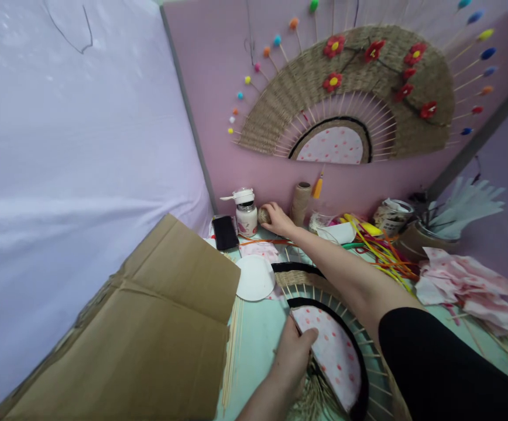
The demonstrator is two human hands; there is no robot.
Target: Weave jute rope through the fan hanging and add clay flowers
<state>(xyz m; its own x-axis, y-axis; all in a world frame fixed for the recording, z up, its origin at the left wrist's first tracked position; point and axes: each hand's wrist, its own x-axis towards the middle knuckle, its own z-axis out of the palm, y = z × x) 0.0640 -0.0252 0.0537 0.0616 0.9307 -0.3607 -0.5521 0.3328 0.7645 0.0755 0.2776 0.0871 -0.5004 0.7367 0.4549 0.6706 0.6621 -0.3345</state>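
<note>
- At far left, folded cardboard, apparently kept aside to leave working room on the bench.
- Near the back, a phone beside an open-lidded bottle, perhaps for easy reach.
- Hands well apart; right hand clamped with fingers and thumb around a small ball, just beside the bottle, its arm stretched over the fan frame.
- Left hand pinching the edge of the spotted panel, probably for steadiness, at front centre of the bench.
- Above, a flowered fan against the pink backing, displayed upright.
- At right, a jar with print too small to read; no brand legible anywhere.
</note>
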